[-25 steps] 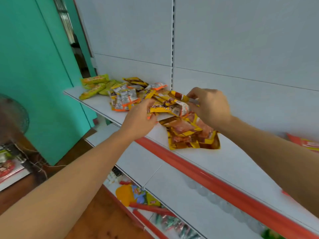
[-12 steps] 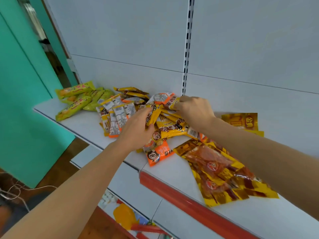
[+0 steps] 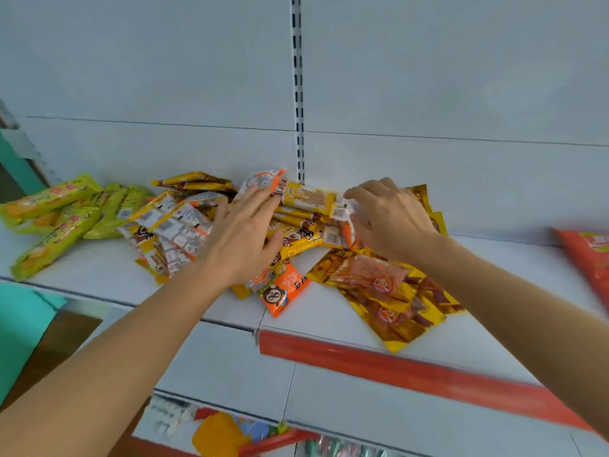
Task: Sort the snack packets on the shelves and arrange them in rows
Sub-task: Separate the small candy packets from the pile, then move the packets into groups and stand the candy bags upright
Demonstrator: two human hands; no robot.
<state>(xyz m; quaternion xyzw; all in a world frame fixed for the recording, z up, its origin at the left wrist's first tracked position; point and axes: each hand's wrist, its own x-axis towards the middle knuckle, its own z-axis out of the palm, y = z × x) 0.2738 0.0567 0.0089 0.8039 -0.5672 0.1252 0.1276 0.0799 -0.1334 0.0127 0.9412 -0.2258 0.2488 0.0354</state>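
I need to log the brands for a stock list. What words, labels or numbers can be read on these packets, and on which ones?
No text can be quoted with confidence.
Orange packet: large Chinese characters and a round cartoon face, too blurred to read.
Yellow stick packets: print and barcodes too small.
Green packets: red lettering, blurred.
Yellow jerky packets: round logos, illegible.
Red packet: blurred.

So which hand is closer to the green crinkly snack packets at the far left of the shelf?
Left. The left hand lies flat on the mixed pile, just right of the green crinkly snack packets. The right hand is farther right, past the pile's middle.
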